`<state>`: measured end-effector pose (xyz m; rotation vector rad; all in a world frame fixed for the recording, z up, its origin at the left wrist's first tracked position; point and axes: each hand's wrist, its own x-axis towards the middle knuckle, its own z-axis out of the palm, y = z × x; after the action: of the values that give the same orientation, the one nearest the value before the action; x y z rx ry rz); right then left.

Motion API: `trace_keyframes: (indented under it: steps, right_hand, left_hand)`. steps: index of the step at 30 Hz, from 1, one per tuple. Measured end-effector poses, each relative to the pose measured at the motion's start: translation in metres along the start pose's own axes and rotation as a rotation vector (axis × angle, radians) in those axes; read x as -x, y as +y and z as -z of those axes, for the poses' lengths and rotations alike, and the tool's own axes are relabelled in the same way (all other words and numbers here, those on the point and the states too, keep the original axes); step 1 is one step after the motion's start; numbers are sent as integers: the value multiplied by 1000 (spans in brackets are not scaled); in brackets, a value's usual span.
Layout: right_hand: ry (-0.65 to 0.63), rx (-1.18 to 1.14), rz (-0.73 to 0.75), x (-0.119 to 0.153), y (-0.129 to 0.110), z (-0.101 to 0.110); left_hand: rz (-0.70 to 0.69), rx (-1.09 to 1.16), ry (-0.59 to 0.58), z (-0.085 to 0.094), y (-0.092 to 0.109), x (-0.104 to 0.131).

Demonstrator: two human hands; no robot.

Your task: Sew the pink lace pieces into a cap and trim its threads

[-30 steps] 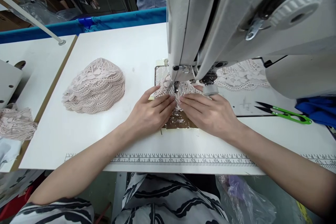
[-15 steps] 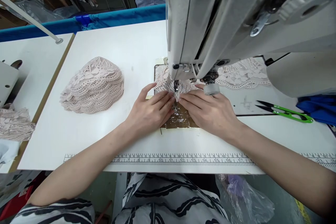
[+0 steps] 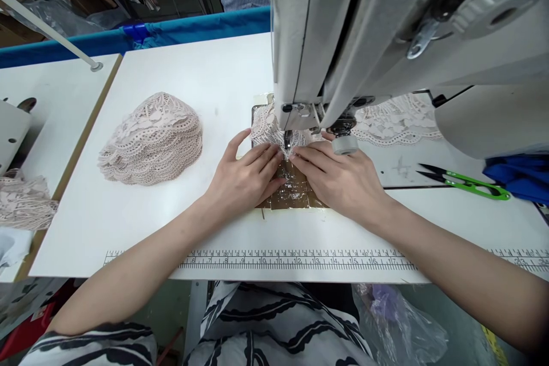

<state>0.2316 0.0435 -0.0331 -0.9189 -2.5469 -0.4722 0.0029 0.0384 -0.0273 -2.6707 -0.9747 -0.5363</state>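
Observation:
My left hand [image 3: 244,178] and my right hand [image 3: 343,180] lie flat side by side on the sewing table, fingertips pressing a small piece of pale pink lace [image 3: 265,127] against the machine bed. The lace runs under the needle and presser foot [image 3: 287,138] of the grey sewing machine [image 3: 386,34]. Behind the foot more lace [image 3: 394,120] spreads to the right. A taped brown patch [image 3: 291,191] of the bed shows between my hands.
A rounded stack of lace pieces [image 3: 151,138] sits left of my hands. Green thread snips [image 3: 465,186] lie at the right beside blue cloth [image 3: 518,177]. A printed ruler [image 3: 300,262] runs along the table's front edge. More lace [image 3: 23,200] lies on the neighbouring table.
The lace piece has fed away from me under the foot, and both hands have slid forward with it. More of the brown patch shows now.

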Motion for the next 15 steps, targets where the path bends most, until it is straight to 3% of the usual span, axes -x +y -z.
trace_keyframes:
  steps: [10,15]
  right_hand:
    - [-110,-129,-108,-3,2,-1]
    - [-98,-163,-139,-3,4,-2]
  left_hand:
    - [102,102,-26,-10,-7,-3]
    - [139,125,-51,-10,-10,-7]
